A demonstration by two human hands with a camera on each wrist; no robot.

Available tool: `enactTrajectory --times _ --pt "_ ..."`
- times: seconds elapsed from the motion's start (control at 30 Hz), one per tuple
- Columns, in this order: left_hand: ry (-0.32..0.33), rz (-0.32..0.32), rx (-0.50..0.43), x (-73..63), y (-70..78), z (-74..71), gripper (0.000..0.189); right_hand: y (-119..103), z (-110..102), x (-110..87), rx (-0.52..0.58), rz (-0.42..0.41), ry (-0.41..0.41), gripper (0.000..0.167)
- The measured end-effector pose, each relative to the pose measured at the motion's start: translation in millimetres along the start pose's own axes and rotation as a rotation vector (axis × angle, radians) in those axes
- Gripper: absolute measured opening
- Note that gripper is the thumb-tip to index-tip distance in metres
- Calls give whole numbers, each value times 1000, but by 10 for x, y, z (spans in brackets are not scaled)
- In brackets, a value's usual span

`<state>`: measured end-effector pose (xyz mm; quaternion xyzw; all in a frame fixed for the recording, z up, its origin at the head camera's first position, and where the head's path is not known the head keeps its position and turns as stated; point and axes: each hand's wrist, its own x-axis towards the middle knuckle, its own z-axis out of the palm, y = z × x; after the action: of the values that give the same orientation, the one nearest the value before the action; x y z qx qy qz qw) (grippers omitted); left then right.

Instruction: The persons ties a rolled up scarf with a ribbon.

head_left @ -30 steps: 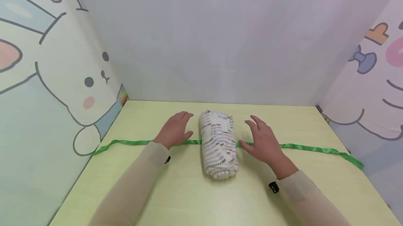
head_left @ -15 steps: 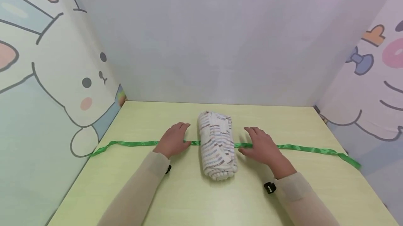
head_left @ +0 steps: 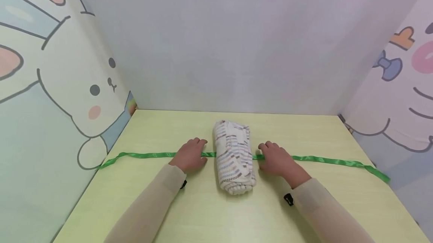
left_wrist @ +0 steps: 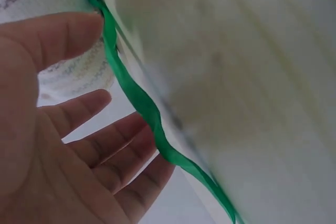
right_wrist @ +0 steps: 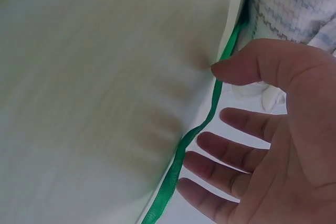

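Note:
A rolled cloth (head_left: 234,156), white with small multicoloured dashes, lies on the table in the head view. Beneath it runs a long green ribbon (head_left: 324,159), coming out on both sides. Left of the roll, my left hand (head_left: 190,155) hovers over the ribbon, its fingers spread and loosely bent. On the other side my right hand (head_left: 277,159) is held much the same way. In both wrist views the ribbon (left_wrist: 139,98) passes close to the thumb and fingertips, and neither hand grips it. Whether any fingertip touches it I cannot tell.
The pale yellow table (head_left: 216,220) meets a light curtain (head_left: 233,47) at its back edge. Cartoon-printed cloth panels (head_left: 61,130) stand along the left and right sides. The ribbon's ends reach out near both side edges.
Both hands have come down and nearer to the ribbon, with the fingers drawn a little closer together. The rolled cloth and ribbon lie as before.

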<state>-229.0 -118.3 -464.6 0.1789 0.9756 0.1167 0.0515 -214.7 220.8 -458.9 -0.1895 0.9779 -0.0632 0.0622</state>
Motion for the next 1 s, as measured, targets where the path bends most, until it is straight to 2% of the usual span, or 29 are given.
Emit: enactTrajectory --times 0.13,0.23,0.4,0.57,0.67,0.83,1.0 --pt "-15 8 29 8 4 -5 52 22 -25 51 23 28 -41 44" --pt "-25 15 49 36 6 -10 42 34 -44 102 80 74 -99 32" --pt "-103 -19 7 66 11 -11 30 24 -49 143 179 115 -183 15" --pt "-124 -4 -21 73 -6 -13 29 22 -53 139 177 98 -193 9" --pt "-126 -3 -40 90 -40 -6 22 45 -63 136 193 96 -196 8" --pt "-160 -12 -95 119 -63 -39 15 93 -61 159 236 88 -162 5" --pt "-178 16 -47 125 -70 -70 17 106 -55 180 218 100 -155 6"
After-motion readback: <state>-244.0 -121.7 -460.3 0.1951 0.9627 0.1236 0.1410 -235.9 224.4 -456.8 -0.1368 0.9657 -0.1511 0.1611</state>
